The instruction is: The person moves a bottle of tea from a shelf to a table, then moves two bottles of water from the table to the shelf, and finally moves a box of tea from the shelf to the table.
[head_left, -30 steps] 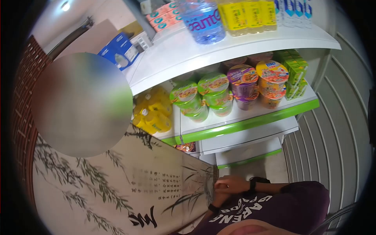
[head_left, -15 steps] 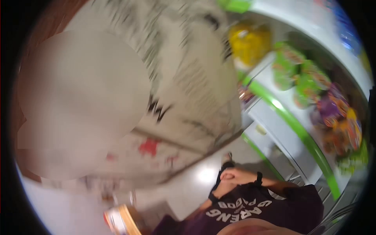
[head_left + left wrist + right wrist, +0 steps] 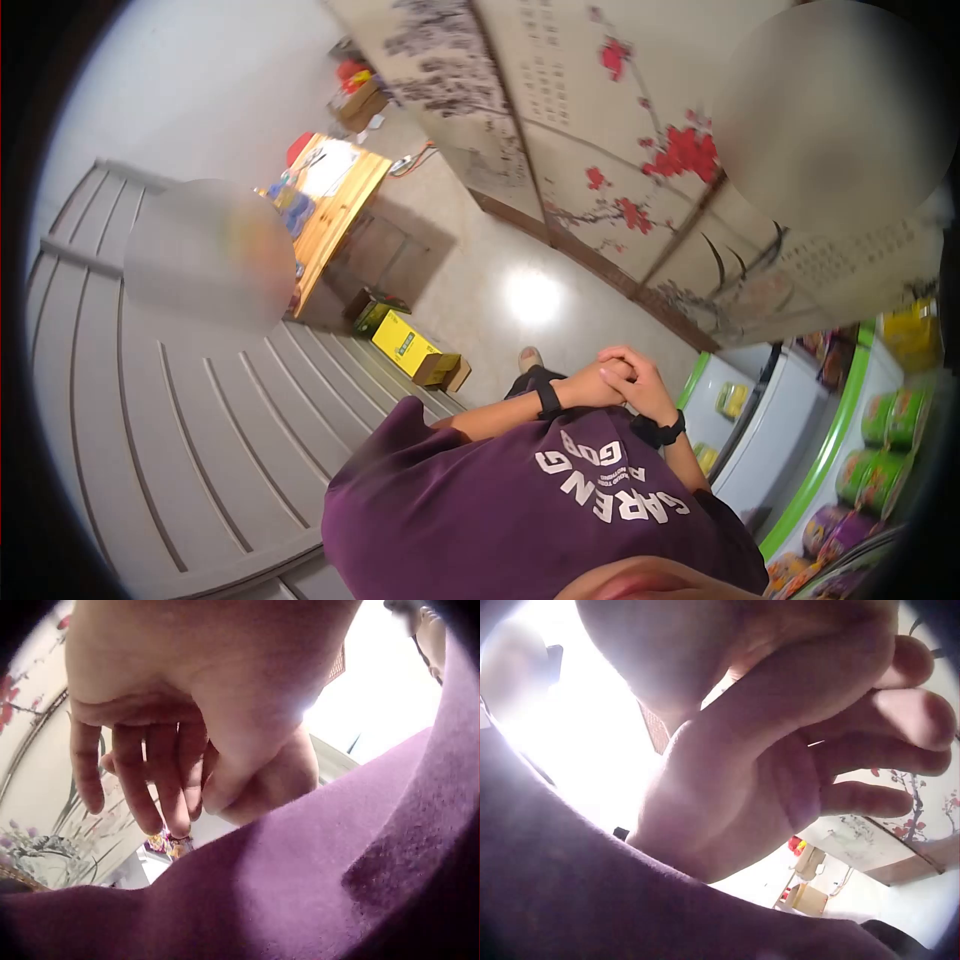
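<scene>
Both hands meet in front of the purple shirt point(image 3: 460, 490) in the head view. My left hand point(image 3: 590, 385) comes in from the left, and my right hand point(image 3: 645, 388) lies across it from the right, fingers over its back. Each wrist wears a black band. Seen from the left wrist, the left hand point(image 3: 172, 705) has its fingers loosely extended with gaps between them. The right wrist view shows the hands overlapping at close range, with relaxed fingers point(image 3: 877, 799) pointing right. No object shows in either hand.
At right stands a white shelf unit point(image 3: 765, 440) with green edges, holding green cup noodles point(image 3: 895, 418). A painted folding screen point(image 3: 600, 120) runs along the back. Left are a wooden table point(image 3: 345, 205), a yellow box point(image 3: 405, 345) and a grey slatted wall point(image 3: 190, 450).
The head view has swung left from the shelves to the floor, table and slatted wall; the shelves now sit at the right edge. The hands stay together in front of the body.
</scene>
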{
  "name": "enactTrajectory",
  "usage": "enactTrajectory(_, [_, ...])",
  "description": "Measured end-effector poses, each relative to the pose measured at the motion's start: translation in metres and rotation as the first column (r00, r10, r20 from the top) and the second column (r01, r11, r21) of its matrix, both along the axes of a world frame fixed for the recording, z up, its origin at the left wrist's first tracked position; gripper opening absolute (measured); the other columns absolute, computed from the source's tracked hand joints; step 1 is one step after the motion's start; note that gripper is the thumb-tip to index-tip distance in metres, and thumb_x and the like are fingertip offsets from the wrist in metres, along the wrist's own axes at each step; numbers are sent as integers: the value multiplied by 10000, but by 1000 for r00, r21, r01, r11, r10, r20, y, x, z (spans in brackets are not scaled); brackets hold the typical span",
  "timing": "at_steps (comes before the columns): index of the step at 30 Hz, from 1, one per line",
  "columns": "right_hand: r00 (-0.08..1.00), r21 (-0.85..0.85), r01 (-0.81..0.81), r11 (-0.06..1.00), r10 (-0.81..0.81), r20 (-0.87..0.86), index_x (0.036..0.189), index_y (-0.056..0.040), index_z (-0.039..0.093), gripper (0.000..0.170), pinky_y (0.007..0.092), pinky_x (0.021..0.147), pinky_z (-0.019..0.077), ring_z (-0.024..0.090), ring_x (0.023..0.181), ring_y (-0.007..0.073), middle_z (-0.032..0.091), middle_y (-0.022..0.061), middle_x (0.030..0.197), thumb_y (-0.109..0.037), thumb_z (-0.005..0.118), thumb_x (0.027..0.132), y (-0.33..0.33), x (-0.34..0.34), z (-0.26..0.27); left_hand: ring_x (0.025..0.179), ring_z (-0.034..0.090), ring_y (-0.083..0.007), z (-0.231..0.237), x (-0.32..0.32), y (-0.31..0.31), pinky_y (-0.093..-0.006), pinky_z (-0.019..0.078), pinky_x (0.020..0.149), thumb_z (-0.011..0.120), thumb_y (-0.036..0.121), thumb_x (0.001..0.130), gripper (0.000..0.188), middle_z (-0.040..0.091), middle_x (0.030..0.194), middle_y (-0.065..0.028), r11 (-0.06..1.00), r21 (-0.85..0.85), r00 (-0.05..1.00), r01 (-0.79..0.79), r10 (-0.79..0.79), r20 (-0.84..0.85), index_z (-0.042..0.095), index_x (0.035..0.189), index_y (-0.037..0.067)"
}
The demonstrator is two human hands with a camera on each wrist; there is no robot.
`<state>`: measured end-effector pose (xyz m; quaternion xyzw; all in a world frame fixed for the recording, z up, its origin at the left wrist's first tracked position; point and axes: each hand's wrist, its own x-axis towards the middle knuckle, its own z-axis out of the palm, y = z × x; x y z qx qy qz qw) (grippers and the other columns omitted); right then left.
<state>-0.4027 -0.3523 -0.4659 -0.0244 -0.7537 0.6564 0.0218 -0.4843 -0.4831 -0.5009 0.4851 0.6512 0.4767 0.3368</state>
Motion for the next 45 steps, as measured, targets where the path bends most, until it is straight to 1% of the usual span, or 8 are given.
enactTrajectory(6, [964,89,-266,960,266,9,1143,-48,697,271,339,968,509,681,1074,227,715,92,1141,-218,738,937,-100,-111,21,920,700,-326,38,-75,-121,-401,554,773,652,22,832,202,713,960,-195,946,-114,952,-304,300,-54,694,1025,-23])
enactTrajectory(15, [810,236,-572,785,587,11,1149,-54,707,267,344,965,511,682,1072,256,713,117,1141,-241,714,958,-250,-238,26,1080,665,-322,-18,-148,-276,-400,543,900,671,44,833,329,677,1135,-198,772,29,769,-635,629,110,643,1153,-26])
enactTrajectory(20, [722,221,-677,702,692,14,1153,-46,701,286,352,971,511,678,1080,264,710,128,1147,-260,716,963,-305,-275,4,1107,649,-295,-43,-164,-331,-394,532,935,728,117,851,370,666,1142,-189,716,13,710,-698,690,138,626,1174,-30])
enactTrajectory(24, [576,153,-814,560,811,100,1209,-50,674,341,349,987,503,668,1096,265,696,131,1173,-311,693,991,-337,-310,-17,892,686,-234,-65,-173,-364,-373,554,753,694,70,874,217,702,933,-155,627,-99,608,-773,776,166,674,1045,-63])
enactTrajectory(35, [223,65,-974,218,972,74,1356,-71,620,390,368,1052,480,631,1205,270,661,147,1293,-235,627,1002,-434,-507,-54,1018,679,-285,-90,-322,-460,-383,550,835,692,76,848,334,690,1101,-195,414,-112,411,-903,910,51,653,1153,-54])
enactTrajectory(38, [218,72,-974,214,974,56,1346,-70,624,386,361,1054,478,630,1197,261,663,142,1291,-234,645,997,-463,-571,-30,1035,695,-287,-3,-386,-481,-387,556,867,677,48,849,312,717,1097,-192,384,-296,358,-875,923,138,675,1145,-52])
enactTrajectory(42, [219,125,-967,223,975,-45,1338,-65,626,410,335,1019,495,641,1152,237,672,133,1255,-307,670,1010,-497,-640,-14,995,711,-283,-28,-453,-517,-389,560,852,667,39,848,263,735,1041,-187,350,-106,356,-931,934,-39,702,1092,-51])
enactTrajectory(45, [196,-34,-980,195,981,-17,1330,-63,631,412,324,1005,501,638,1148,220,672,129,1250,-324,671,1015,-525,-666,-35,947,721,-287,-28,-474,-536,-384,560,840,665,44,843,236,741,970,-186,321,-222,335,-921,942,-28,709,1049,-62])
